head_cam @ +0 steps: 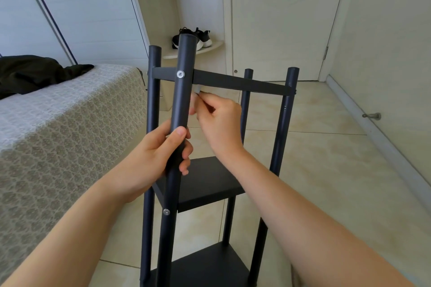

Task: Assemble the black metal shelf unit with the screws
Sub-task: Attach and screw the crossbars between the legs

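Left hand [161, 154], right hand [219, 121]: fingers curled.

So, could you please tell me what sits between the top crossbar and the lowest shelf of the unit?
The head view shows one black middle shelf sitting between them.

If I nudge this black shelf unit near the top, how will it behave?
Probably tippy: the shelf unit looks tall and narrow. Likely rigid, since screws already sit in its front post. It may slide on the smooth floor tiles.
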